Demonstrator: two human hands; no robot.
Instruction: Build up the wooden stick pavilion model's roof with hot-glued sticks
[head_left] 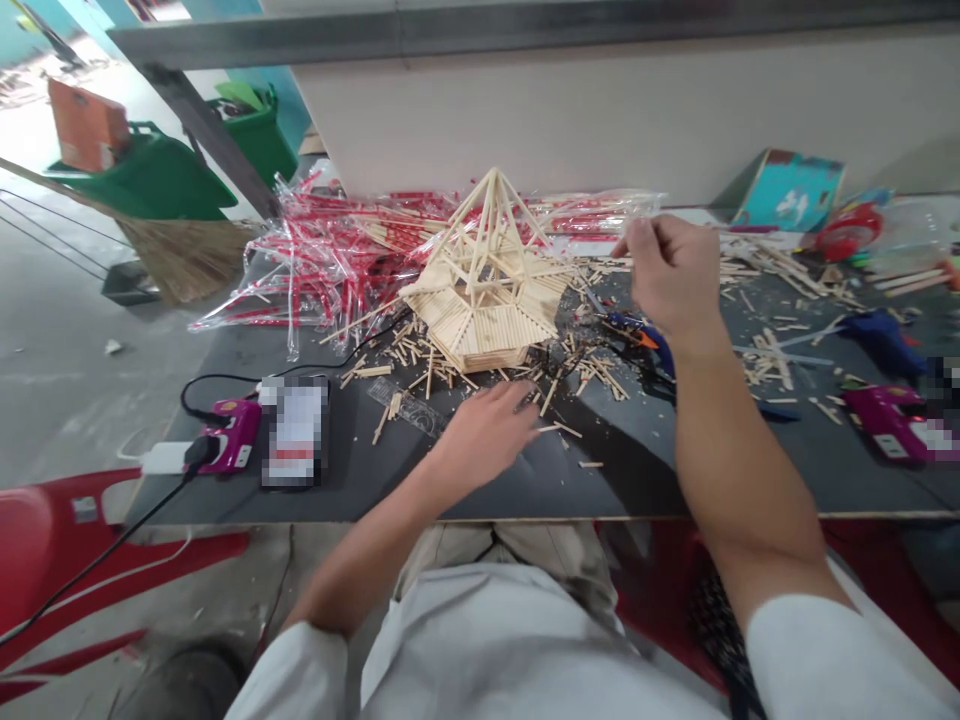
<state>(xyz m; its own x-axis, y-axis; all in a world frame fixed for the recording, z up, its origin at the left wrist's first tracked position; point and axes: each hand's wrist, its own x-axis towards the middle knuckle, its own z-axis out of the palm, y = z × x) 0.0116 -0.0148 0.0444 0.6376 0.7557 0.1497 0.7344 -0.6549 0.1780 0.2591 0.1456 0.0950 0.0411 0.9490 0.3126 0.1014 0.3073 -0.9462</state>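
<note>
A small model built of thin wooden sticks (487, 325) stands on the dark table, with a slatted roof skirt and a pointed open frame on top. My left hand (487, 430) is just in front of its base, fingers stretched out and slightly blurred, holding nothing. To the right of the model my right hand (675, 270) is raised, its fingers closed in a pinch; what they hold, if anything, I cannot make out. Below that hand lies a blue glue gun (656, 345) with an orange tip, partly hidden by my right forearm. Loose stick pieces (600, 375) surround the base.
Clear wrappers with red-marked sticks (330, 260) lie behind the model. At the left are a purple power adapter (232, 435), a phone (296, 430) and a clear ruler (412, 408). Another blue glue gun (885, 340) and purple adapter (889, 425) are at the right.
</note>
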